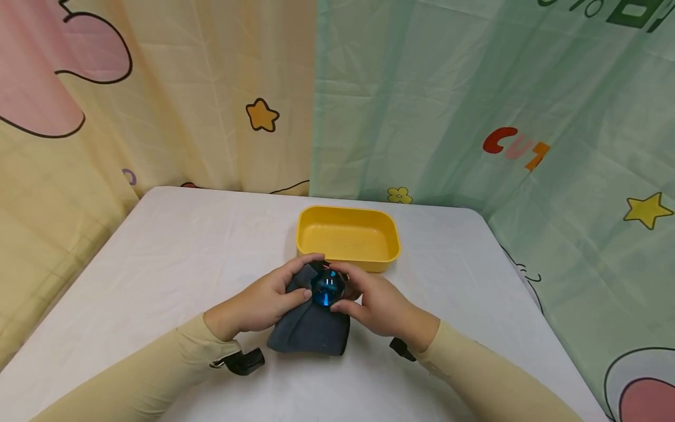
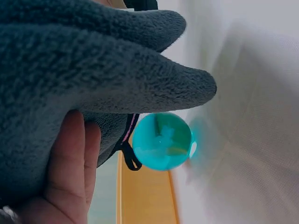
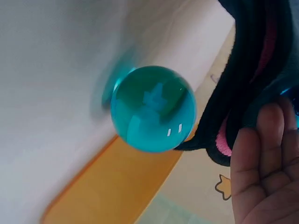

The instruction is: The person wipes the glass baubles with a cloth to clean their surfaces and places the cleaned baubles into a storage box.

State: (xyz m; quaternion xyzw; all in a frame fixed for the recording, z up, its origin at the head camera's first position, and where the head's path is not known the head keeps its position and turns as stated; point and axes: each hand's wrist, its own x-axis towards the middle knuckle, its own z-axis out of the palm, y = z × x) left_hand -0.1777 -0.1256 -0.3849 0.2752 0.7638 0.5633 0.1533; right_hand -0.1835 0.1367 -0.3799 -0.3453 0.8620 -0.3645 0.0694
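In the head view, a dark grey fleece pouch [image 1: 316,331] with black trim stands over the white table. My left hand [image 1: 269,296] grips its left side, the thumb in front and the fingers at the back. A glossy blue ball [image 1: 328,288] shows at the top of the pouch, and my right hand [image 1: 377,299] curls its thumb and fingers round it. Both wrist views show a clear teal ball [image 3: 153,108] by the tabletop, past the pouch; it is hidden in the head view. The left wrist view has my left fingers [image 2: 70,158] flat along the fleece.
A yellow plastic bin [image 1: 348,264] stands just beyond my hands. The white-covered table [image 1: 211,234] meets printed curtains [image 1: 364,105] at the back. A small black device [image 1: 245,360] is strapped at my left wrist, another [image 1: 402,349] at my right.
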